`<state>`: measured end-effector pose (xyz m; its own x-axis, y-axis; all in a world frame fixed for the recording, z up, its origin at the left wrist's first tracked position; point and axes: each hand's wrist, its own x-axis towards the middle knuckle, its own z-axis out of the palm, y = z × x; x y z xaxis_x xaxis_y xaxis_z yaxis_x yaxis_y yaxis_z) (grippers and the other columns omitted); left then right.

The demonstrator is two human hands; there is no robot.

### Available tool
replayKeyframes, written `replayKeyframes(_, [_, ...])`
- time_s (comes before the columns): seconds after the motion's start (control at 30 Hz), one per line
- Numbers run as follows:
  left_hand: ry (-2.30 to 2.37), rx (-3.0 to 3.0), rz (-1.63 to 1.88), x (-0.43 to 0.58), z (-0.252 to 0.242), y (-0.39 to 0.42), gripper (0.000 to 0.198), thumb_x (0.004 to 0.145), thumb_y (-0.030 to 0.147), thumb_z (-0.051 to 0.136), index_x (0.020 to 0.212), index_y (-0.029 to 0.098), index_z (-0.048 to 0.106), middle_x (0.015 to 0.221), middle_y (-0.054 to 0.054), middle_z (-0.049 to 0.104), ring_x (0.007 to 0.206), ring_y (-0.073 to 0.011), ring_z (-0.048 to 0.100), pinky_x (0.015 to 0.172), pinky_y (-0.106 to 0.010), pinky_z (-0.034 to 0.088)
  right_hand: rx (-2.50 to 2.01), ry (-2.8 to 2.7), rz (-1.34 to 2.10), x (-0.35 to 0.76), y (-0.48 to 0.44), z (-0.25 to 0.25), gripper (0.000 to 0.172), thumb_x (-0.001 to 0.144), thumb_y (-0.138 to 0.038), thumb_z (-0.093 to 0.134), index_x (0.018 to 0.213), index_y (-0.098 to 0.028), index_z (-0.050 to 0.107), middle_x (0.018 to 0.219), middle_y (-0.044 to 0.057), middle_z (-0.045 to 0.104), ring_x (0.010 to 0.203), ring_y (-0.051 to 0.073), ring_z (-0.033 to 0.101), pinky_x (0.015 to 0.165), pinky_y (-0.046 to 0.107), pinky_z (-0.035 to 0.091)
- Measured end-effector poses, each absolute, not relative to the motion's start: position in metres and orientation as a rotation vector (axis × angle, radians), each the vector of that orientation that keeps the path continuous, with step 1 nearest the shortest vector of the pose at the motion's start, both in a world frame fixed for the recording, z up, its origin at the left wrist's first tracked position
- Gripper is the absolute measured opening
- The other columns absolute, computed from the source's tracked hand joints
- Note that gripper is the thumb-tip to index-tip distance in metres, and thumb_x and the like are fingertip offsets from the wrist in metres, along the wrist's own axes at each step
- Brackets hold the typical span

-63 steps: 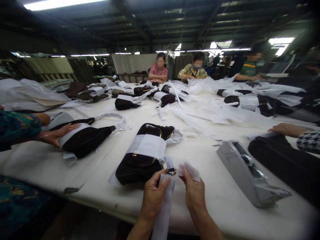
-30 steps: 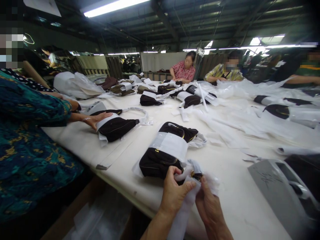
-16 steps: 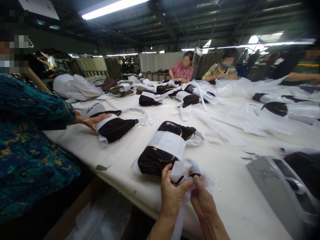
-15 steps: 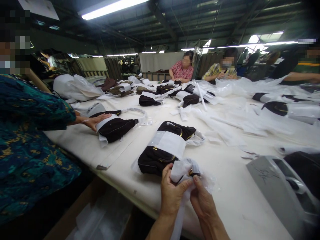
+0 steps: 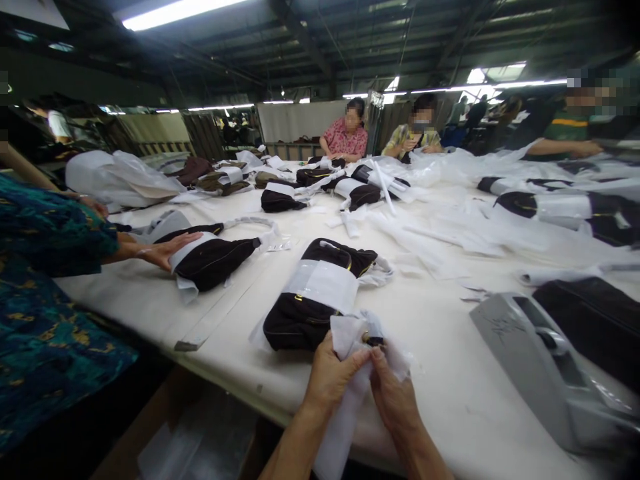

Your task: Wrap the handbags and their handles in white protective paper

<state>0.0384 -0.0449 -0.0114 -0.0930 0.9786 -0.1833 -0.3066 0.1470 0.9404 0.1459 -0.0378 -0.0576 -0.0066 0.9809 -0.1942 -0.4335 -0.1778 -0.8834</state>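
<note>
My left hand [image 5: 327, 380] pinches white tissue paper [image 5: 345, 333] gathered around what looks like a bag strap. My right hand [image 5: 395, 397] closes on the same wrapped strap, its thumb near my left thumb. A gold-coloured and black strap fitting [image 5: 373, 339] shows in the paper's opening, just above my thumbs. One tail of the paper hangs below, between my forearms. Just beyond my hands lies a black bag [image 5: 295, 327] with gold zips and a white paper band [image 5: 323, 283] around its middle. The paper hides most of the strap.
A grey tape dispenser [image 5: 520, 360] stands at right, beside a dark bag [image 5: 590, 320]. At left a co-worker's hand [image 5: 167, 253] rests on another banded black bag [image 5: 220, 263]. More bags and loose wrapping [image 5: 425, 240] cover the far table; several people work around it.
The view has turned slightly right, so the scene sits further left. Both my hands stay on the wrapped strap; the paper tail between my forearms shows wider.
</note>
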Motion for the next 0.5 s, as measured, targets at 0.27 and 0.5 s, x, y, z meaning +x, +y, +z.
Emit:
replayKeyframes(0.27, [1.14, 0.797, 1.315, 0.044, -0.013, -0.047, 0.034, 0.072, 0.034, 0.065, 0.096, 0.009, 0.066, 0.099, -0.012, 0.067, 0.095, -0.0266, 0.06, 0.086, -0.035, 0.045, -1.168, -1.125, 1.132, 0.151, -0.03, -0.029, 0.034, 0.071, -0.036, 0.065, 0.1, -0.019, 0.058, 0.091, 0.003, 0.063, 0.087, 0.02, 0.057, 0.079, 0.03, 0.045])
replayKeyframes(0.5, [1.012, 0.756, 1.303, 0.047, -0.01, -0.041, 0.037, 0.069, 0.028, 0.069, 0.102, 0.011, 0.064, 0.104, -0.012, 0.065, 0.097, -0.0259, 0.059, 0.088, -0.036, 0.045, -1.044, -1.234, 1.223, 0.165, -0.024, -0.032, 0.036, 0.08, -0.045, 0.051, 0.106, -0.022, 0.061, 0.099, 0.005, 0.064, 0.096, 0.022, 0.056, 0.091, 0.036, 0.039])
